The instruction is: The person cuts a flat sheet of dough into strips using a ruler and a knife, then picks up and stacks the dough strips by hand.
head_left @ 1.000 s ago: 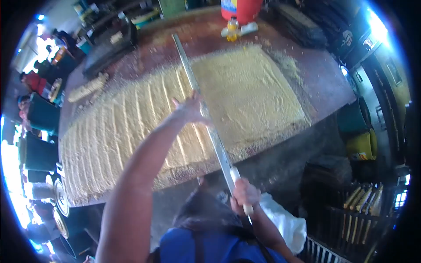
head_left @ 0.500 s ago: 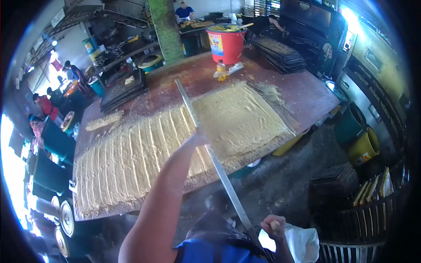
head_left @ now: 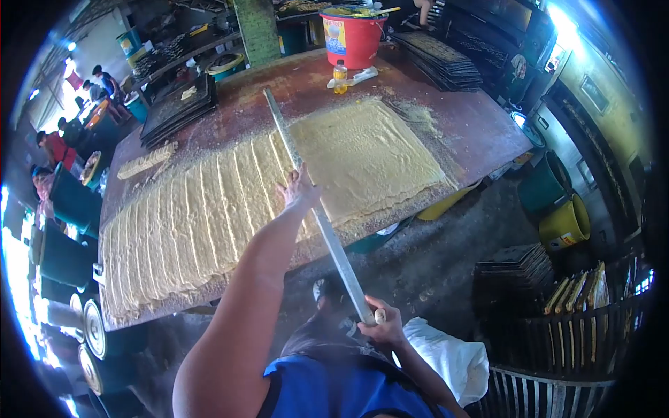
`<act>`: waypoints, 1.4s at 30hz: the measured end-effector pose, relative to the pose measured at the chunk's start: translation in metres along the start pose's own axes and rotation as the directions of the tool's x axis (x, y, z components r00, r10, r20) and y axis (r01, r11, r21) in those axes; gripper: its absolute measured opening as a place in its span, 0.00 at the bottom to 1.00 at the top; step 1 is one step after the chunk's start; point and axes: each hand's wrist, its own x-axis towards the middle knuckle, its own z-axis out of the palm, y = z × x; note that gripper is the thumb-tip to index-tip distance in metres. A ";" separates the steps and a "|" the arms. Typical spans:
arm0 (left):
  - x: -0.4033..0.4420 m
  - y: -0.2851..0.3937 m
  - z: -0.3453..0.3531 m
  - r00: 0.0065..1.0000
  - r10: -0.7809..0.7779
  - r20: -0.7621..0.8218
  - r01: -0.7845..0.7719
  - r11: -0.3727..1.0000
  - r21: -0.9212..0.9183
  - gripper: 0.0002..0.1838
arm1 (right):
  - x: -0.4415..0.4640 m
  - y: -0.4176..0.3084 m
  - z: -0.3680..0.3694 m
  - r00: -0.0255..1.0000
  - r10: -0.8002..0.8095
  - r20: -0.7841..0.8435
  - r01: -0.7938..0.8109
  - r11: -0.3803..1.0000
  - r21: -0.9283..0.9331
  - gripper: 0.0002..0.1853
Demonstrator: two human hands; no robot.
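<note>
A long metal straightedge (head_left: 334, 247) lies slantwise across the dough sheet (head_left: 369, 153), its near end sticking out past the table edge. My left hand (head_left: 300, 189) rests on the straightedge at the dough, fingers spread. Close to my body, my right hand (head_left: 385, 326) is closed around a tool whose round, pale handle end (head_left: 380, 315) shows; the rest is hidden. Its fingers also meet the near end of the straightedge. Left of the straightedge the dough is scored into several long strips (head_left: 202, 216); on the right it is one smooth piece. A loose dough scrap (head_left: 145, 161) lies at the left.
A red bucket (head_left: 353, 42) and a small bottle (head_left: 340, 76) stand on the far side of the table (head_left: 481, 132). Stacks of dark trays (head_left: 439, 61) sit nearby. At right are bins (head_left: 566, 223), a metal rack (head_left: 557, 383) and a white sack (head_left: 446, 359). Several people are in the background.
My right hand has moved forward and left to the straightedge's near end. The straightedge has shifted slightly left over the dough. My left hand's fingers have spread. The view has tilted down.
</note>
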 end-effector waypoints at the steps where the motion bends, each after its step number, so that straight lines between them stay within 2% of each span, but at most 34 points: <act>1: 0.001 0.001 0.000 1.000 0.009 -0.013 -0.009 1.000 -0.027 0.52 | 0.001 0.003 -0.005 1.000 0.000 0.001 0.000 1.000 -0.008 0.39; 4: 0.009 0.011 0.005 0.999 0.017 -0.030 -0.019 0.998 -0.055 0.52 | 0.003 0.014 -0.017 0.997 -0.069 0.023 0.069 0.997 0.022 0.41; 6: 0.010 0.020 0.003 1.000 0.019 -0.014 -0.021 0.997 -0.080 0.52 | 0.006 0.017 -0.024 0.994 -0.103 0.022 0.104 0.994 -0.044 0.40; 20: 0.023 0.023 0.032 1.000 0.019 -0.012 -0.019 0.999 -0.045 0.52 | 0.016 0.031 -0.039 0.996 -0.084 0.039 0.086 0.995 -0.058 0.41; 22: 0.023 0.021 0.028 0.997 0.067 -0.029 -0.069 0.997 -0.044 0.49 | 0.018 0.027 -0.040 0.995 -0.091 0.045 0.093 0.994 -0.054 0.41; 23: 0.027 0.019 0.024 0.998 0.064 -0.020 -0.065 0.997 -0.043 0.49 | 0.019 0.025 -0.041 0.997 -0.046 0.055 0.049 0.997 -0.061 0.41; 24: 0.024 0.024 0.004 0.996 0.043 0.073 -0.036 0.995 -0.093 0.48 | 0.018 0.023 -0.042 0.998 0.004 0.065 0.001 0.998 -0.068 0.41; 25: 0.026 0.023 -0.007 0.986 0.025 0.168 -0.001 0.990 -0.140 0.46 | 0.018 0.026 -0.041 0.997 -0.053 0.057 0.055 0.998 -0.024 0.40; 26: 0.042 0.010 -0.004 0.983 0.020 0.181 0.005 0.990 -0.137 0.46 | 0.017 0.021 -0.040 0.998 -0.039 0.058 0.041 0.999 -0.023 0.40; 28: 0.067 -0.015 -0.005 0.939 0.259 0.226 -0.211 0.953 -0.216 0.44 | 0.020 0.008 -0.038 1.000 0.020 0.017 -0.018 0.995 -0.094 0.39; 29: 0.071 -0.018 -0.010 0.925 0.301 0.231 -0.268 0.949 -0.166 0.47 | 0.023 0.008 -0.039 0.997 -0.081 0.004 0.080 0.982 -0.169 0.36; 30: 0.069 -0.016 -0.011 0.924 0.302 0.233 -0.268 0.949 -0.167 0.47 | 0.026 0.008 -0.040 0.997 -0.078 0.002 0.078 0.982 -0.170 0.36; 32: 0.065 -0.013 -0.013 0.952 0.212 0.219 -0.194 0.976 -0.104 0.44 | 0.032 0.008 -0.039 0.993 -0.122 0.002 0.118 0.957 -0.265 0.33; 39: 0.071 -0.020 -0.001 0.949 0.233 0.211 -0.191 0.960 -0.203 0.43 | 0.041 0.001 -0.038 0.994 -0.108 -0.010 0.103 0.971 -0.215 0.31; 42: 0.066 -0.017 -0.002 0.941 0.250 0.230 -0.194 0.951 -0.240 0.44 | 0.043 -0.007 -0.042 0.999 -0.054 0.000 0.052 0.960 -0.275 0.30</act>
